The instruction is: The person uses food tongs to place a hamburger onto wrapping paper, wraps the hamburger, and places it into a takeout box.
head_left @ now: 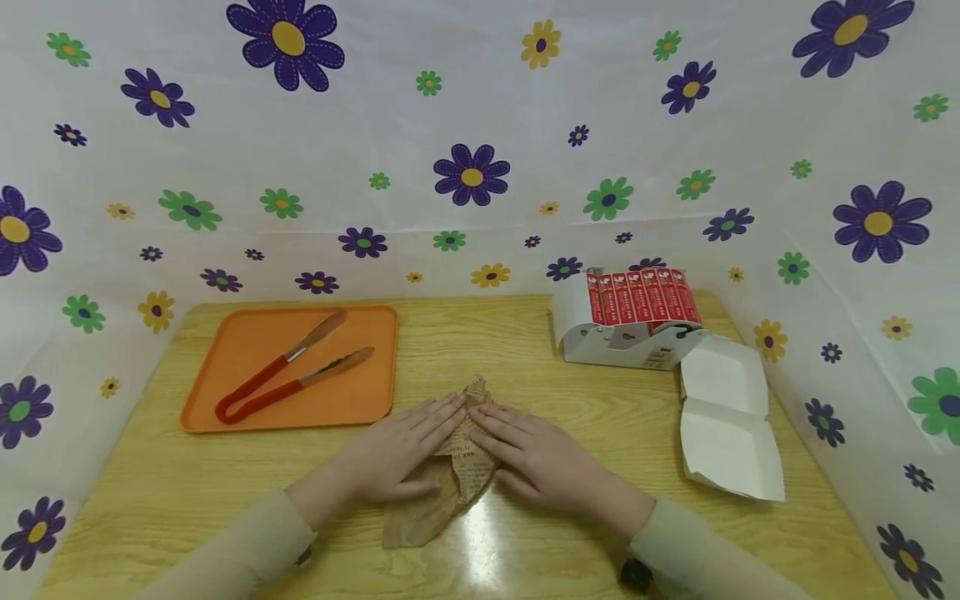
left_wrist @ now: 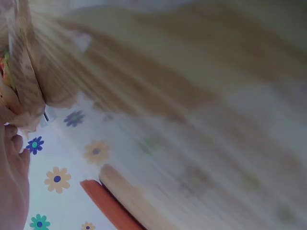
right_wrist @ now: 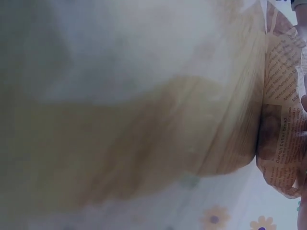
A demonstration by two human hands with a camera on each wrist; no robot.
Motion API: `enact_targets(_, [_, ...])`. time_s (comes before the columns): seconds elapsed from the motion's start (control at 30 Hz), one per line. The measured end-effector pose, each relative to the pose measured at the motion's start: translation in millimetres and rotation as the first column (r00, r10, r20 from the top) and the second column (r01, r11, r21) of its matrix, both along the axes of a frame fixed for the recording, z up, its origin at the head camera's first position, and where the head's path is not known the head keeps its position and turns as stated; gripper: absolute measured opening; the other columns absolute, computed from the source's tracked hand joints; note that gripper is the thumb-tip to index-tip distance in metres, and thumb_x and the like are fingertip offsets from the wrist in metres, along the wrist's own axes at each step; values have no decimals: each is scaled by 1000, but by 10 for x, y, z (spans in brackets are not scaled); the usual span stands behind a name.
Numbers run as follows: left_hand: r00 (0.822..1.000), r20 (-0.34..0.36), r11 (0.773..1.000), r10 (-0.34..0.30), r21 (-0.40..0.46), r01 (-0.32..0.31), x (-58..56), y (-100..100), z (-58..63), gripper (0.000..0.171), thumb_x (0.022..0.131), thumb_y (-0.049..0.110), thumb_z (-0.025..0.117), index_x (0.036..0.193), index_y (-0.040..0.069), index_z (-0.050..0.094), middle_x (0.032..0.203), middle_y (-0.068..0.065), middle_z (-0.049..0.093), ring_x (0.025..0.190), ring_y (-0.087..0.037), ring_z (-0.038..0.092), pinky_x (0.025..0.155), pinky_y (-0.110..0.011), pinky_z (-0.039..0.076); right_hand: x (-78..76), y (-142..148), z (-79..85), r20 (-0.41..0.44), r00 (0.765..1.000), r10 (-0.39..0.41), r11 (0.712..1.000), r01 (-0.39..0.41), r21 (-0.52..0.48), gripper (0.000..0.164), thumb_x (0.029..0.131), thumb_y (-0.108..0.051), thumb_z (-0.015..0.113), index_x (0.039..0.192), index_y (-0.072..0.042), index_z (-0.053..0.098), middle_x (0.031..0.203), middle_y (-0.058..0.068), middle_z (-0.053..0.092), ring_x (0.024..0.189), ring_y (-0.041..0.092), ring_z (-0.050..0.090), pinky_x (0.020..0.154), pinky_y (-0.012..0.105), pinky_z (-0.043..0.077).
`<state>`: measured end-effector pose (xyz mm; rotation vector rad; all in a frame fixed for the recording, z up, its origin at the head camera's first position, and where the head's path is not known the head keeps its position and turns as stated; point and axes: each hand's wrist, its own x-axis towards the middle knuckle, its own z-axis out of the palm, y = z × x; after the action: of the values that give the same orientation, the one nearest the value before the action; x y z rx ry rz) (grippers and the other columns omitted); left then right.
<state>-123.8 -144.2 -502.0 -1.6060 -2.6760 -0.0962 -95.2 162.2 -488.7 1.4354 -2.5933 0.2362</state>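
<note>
A brown printed sheet of wrapping paper (head_left: 472,475) lies folded and creased at the table's front middle, its pointed end facing away. My left hand (head_left: 393,450) rests on its left side, fingers straight and thumb over the flap. From the right, my right hand (head_left: 547,462) lays straight fingers on the paper's upper part, fingertips close to the left ones. In the left wrist view, food with a red and green filling (left_wrist: 6,79) peeks from the paper (left_wrist: 31,91) beside the fingers. Dark print covers the paper (right_wrist: 283,158) in the right wrist view.
On the left, an orange tray (head_left: 382,367) bears red-handled metal tongs (head_left: 262,375), spread apart. At the back right stands a white carton (head_left: 573,312) with several red packets (head_left: 637,297). An unfolded white takeaway box (head_left: 731,446) lies near the right edge. A flowered cloth (head_left: 375,150) surrounds the table (head_left: 480,333).
</note>
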Motion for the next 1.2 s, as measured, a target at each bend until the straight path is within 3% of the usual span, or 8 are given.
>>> enact_targets(0.17, [994, -79, 997, -75, 8, 76, -24, -114, 14, 91, 105, 57, 55, 169, 2, 20, 179, -15, 17, 165, -30, 23, 134, -43, 28, -24, 13, 3, 2, 1000, 16, 1000, -16, 8, 62, 106, -34, 61, 162, -11, 45, 171, 10, 39, 158, 27, 40, 129, 43, 37])
enact_targets(0.3, [972, -174, 987, -158, -5, 160, -13, -275, 42, 84, 105, 52, 58, 166, 2, 30, 175, -16, 30, 160, -32, 35, 138, -35, 12, -40, 14, 10, 7, 999, 35, 999, -35, -10, 62, 105, -31, 63, 161, -10, 46, 170, 12, 41, 158, 29, 41, 129, 43, 37])
enact_targets(0.43, [939, -253, 972, -233, -34, 232, 10, -451, 54, 77, 104, 44, 59, 165, 4, 35, 172, -15, 37, 157, -30, 41, 137, -32, -6, -42, 12, 19, 6, 999, 42, 999, -42, -21, 62, 104, -30, 64, 160, -9, 47, 169, 13, 42, 157, 29, 42, 129, 44, 38])
enact_targets(0.6, [886, -335, 947, -319, -70, 315, 34, -592, 31, 62, 109, 37, 47, 162, 5, 42, 170, -12, 40, 156, -25, 44, 138, -36, -1, -45, 14, 13, 7, 999, 42, 999, -41, -21, 63, 104, -31, 64, 160, -9, 47, 169, 13, 42, 157, 29, 42, 128, 44, 39])
enact_targets(0.73, [863, -362, 933, -353, -71, 352, 32, -625, -16, 55, 114, 34, 36, 161, 7, 45, 171, -10, 41, 157, -22, 42, 139, -35, 3, -59, 18, 14, 6, 999, 44, 999, -44, -27, 63, 104, -30, 64, 161, -9, 47, 170, 13, 42, 157, 30, 42, 129, 44, 38])
enact_targets(0.97, [801, -452, 919, -393, -152, 364, 60, -604, -40, 53, 118, 22, 21, 167, 6, 31, 176, -8, 28, 162, -18, 32, 137, -33, 14, -78, 28, 11, 8, 999, 42, 999, -41, -18, 62, 105, -30, 63, 161, -9, 46, 170, 13, 40, 158, 30, 40, 129, 45, 38])
enact_targets(1.1, [777, -461, 903, -429, -186, 388, 133, -576, -77, 53, 117, 18, 22, 168, 4, 27, 175, -8, 32, 159, -17, 39, 135, -32, 23, -74, 33, -5, -2, 999, 51, 999, -51, -17, 63, 104, -30, 64, 161, -8, 46, 170, 14, 41, 158, 30, 41, 129, 44, 37])
enact_targets(1.2, [765, -462, 893, -448, -189, 409, 171, -550, -118, 52, 117, 19, 23, 167, 3, 29, 172, -9, 38, 154, -16, 46, 136, -33, 22, -72, 34, -14, -10, 999, 53, 998, -53, -16, 64, 104, -30, 65, 161, -8, 46, 170, 14, 41, 157, 30, 41, 129, 44, 37])
